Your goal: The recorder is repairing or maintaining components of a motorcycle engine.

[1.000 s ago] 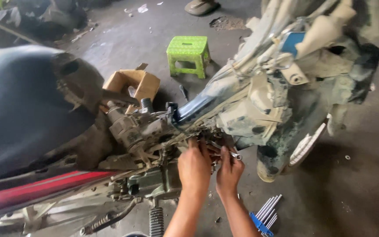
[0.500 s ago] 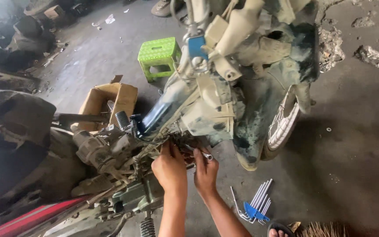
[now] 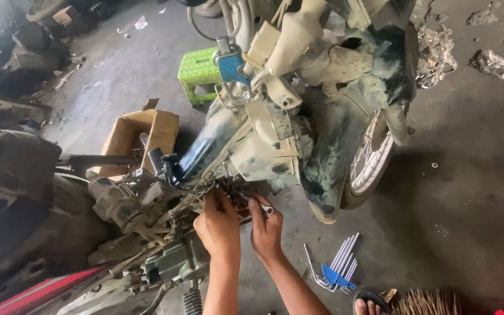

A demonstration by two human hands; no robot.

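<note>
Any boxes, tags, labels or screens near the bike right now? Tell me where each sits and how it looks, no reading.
Cardboard box: on the floor left of the motorcycle, behind the engine; brown, rectangular, top open, flaps up.
Blue tag: hanging on the motorcycle's front frame, above the pale body panels; small, flat, roughly rectangular.
Hex key holder: on the floor right of the right hand; blue plastic clip gripping silver keys.
No screens or signs show.

An open brown cardboard box [image 3: 138, 140] sits on the floor behind the motorbike, near the green stool.
</note>
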